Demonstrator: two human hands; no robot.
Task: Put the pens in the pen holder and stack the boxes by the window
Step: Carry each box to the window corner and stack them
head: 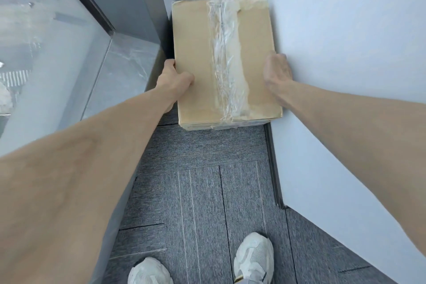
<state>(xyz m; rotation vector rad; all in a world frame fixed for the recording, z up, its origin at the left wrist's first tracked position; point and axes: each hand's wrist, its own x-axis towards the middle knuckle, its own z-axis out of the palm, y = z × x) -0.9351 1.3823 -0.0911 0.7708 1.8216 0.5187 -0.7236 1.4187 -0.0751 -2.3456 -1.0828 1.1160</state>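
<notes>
Brown cardboard box (221, 62) sits in the narrow gap between the window (46, 37) and the white wall (345, 53), top face up. Clear packing tape (227, 60) runs down the middle of the box top, wrinkled, peeling a little at the far end. Box right edge is touching or just beside the wall; box left edge is just beside the grey window ledge (129, 64). Whether the box rests on the carpet (207, 180) or on another box below it: cannot tell, though a thin strip of printed edge shows under its near side.

Left hand (176, 79) grips the box's left edge, thumb on the top face, fingers curled down the side out of view. Right hand (275, 71) is clamped on the box's right edge, fingers wrapped down between box and wall, tips hidden. Both hands closed on the box, both forearms bare and stretched forward.

Grey carpet tiles cover the floor on the near side of the box. Two white sneakers (253, 258) stand on the carpet, well apart from the box, toes pointing toward it. No pens or pen holder visible.
</notes>
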